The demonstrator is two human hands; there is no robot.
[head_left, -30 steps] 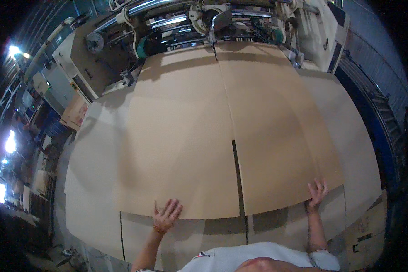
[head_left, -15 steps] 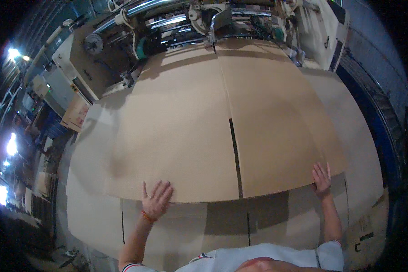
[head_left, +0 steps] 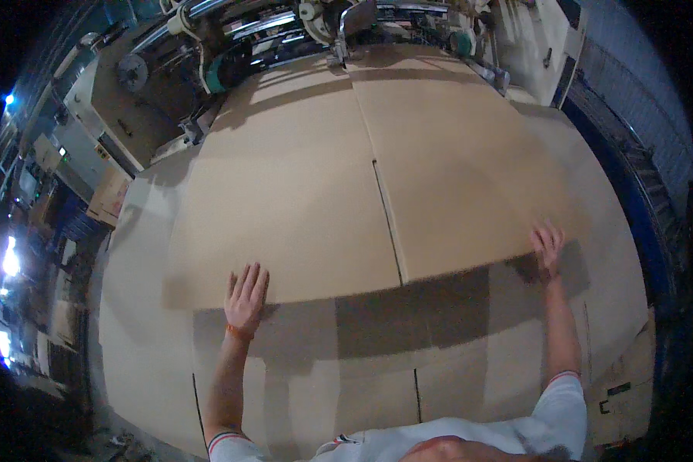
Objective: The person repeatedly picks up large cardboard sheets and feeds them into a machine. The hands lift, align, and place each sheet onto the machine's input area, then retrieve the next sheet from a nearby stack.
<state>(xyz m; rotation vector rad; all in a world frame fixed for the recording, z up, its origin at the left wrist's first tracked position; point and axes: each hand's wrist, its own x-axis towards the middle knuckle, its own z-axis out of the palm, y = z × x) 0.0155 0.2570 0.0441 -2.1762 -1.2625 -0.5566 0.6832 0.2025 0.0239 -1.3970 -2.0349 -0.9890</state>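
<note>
A large brown cardboard sheet (head_left: 285, 200), creased and slotted along its middle, stretches away from me with its far end under the machine's rollers. Flat on its near left edge rests my left hand (head_left: 246, 296), open, its fingers extended and an orange band at the wrist. My right hand (head_left: 548, 245) touches the near right edge. Its fingers look stretched over the sheet, slightly smeared by motion; the thumb is hard to make out. A shadow below the near edge falls on another, paler cardboard sheet (head_left: 300, 393) underneath.
Ahead stands a machine with metal rollers (head_left: 266, 25), a left side housing (head_left: 112, 115) and a right side housing (head_left: 539, 46). A blue rail (head_left: 620, 169) runs along the right. A cardboard box (head_left: 109, 196) stands beyond the pale layer on the left.
The brown sheet has slid forward toward the rollers, both hands moving with it. More of the pale cardboard below now shows near me. The view has shifted slightly.
</note>
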